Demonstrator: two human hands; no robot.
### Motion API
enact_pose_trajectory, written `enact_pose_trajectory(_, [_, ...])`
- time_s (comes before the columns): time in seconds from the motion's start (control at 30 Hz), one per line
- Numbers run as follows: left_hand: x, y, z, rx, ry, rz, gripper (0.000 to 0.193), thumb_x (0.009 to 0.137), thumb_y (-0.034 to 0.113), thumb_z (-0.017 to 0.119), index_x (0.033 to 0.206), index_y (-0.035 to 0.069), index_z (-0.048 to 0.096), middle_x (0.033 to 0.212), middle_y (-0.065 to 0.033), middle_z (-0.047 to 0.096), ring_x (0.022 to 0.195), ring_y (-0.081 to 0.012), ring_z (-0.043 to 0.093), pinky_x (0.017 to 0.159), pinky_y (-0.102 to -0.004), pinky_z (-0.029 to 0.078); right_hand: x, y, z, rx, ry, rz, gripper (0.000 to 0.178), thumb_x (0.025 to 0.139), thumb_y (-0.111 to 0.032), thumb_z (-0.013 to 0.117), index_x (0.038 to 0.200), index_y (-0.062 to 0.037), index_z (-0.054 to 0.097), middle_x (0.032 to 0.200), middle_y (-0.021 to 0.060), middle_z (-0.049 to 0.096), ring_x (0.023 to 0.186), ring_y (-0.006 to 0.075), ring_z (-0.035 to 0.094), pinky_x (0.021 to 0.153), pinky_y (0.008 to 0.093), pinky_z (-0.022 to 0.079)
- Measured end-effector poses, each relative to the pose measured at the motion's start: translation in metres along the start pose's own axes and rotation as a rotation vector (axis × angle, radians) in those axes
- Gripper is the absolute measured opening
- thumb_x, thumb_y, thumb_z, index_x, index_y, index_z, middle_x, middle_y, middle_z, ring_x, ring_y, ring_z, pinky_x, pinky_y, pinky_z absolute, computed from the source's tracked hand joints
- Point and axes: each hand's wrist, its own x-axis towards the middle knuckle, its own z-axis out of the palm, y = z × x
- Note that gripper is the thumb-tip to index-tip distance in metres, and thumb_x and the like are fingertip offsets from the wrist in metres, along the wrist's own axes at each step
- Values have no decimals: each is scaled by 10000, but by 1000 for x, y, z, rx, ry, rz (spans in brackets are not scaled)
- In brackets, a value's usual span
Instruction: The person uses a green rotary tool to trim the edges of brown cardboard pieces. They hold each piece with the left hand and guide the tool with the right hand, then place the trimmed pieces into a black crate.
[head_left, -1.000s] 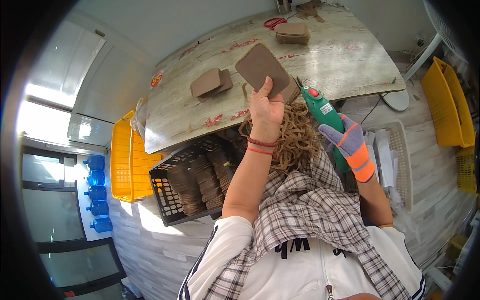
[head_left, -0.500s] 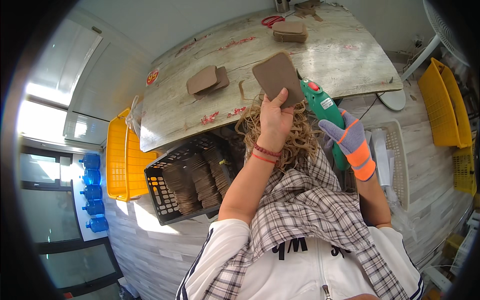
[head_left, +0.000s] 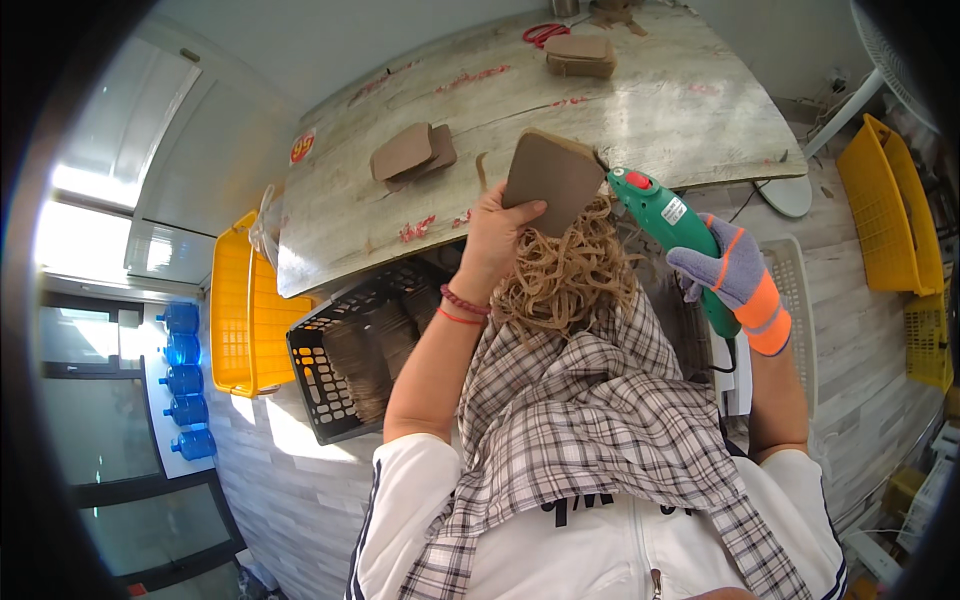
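Your bare left hand (head_left: pixel 497 232) is pinching a brown rounded pad (head_left: pixel 552 184) by its left side, thumb lying across the upper face, while your gloved right hand (head_left: pixel 735 272) is wrapping around a green handheld power tool (head_left: pixel 660 212). The pad is hovering around the worktop's (head_left: pixel 650 120) front edge, and the tool's tip is pointing at its right corner — whether they are touching, you cannot tell from here.

Below the pad, a heap of tan strips (head_left: pixel 570 285) is resting on your plaid apron (head_left: pixel 590 430). Near the worktop's front left corner, a black crate (head_left: pixel 318 385) is holding rows of stacked brown pieces (head_left: pixel 352 355). Farther left, a yellow basket (head_left: pixel 224 330) is standing with a clear plastic bag (head_left: pixel 264 232) hanging at its rim. To your right, a pale basket (head_left: pixel 803 310) is sitting partly behind your arm — its contents mostly hidden.

On the worktop, a few brown pads (head_left: pixel 403 153) are lying toward the left edge, and a stack (head_left: pixel 580 56) is sitting near the back edge, beside red-handled scissors (head_left: pixel 543 36).
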Motion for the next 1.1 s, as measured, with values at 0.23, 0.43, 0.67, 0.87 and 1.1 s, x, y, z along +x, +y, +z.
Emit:
enact_pose_trajectory(0.23, [-2,27,-14,247,-107,-211,389,801,-78,622,1184,-38,567,1051,-99,655,908,-162,642,798,-307,537,1,3,8,6,-54,-4,433,762,-222,778,1056,26,578,696,20,599,518,69,522,480,214,435])
enact_pose_trajectory(0.43, [-6,13,-25,224,-136,-338,376,763,-70,646,1135,-30,605,1004,-58,663,865,-139,621,787,-276,507,15,2,20,-37,-78,-15,394,798,-198,740,1075,18,562,724,21,595,551,72,555,495,215,456])
enact_pose_trajectory(0.67, [-4,33,-36,566,-114,-115,257,758,-44,663,997,28,602,889,-22,642,823,-103,583,758,-266,483,19,1,21,-22,-114,18,390,775,-235,769,1016,15,594,659,6,574,528,66,522,484,219,434])
enact_pose_trajectory(0.87, [-5,49,-50,393,52,-6,197,753,-30,708,905,39,602,824,-10,646,747,-85,597,693,-235,486,23,1,23,-14,-154,42,385,775,-233,771,1016,12,596,666,10,586,529,58,527,483,217,436])
enact_pose_trajectory(1.1, [-4,53,-56,318,9,-84,182,772,-37,689,934,23,632,846,-29,665,745,-102,617,703,-240,497,30,8,27,-35,-218,43,416,764,-246,780,1036,12,600,689,21,606,533,56,532,476,209,441])
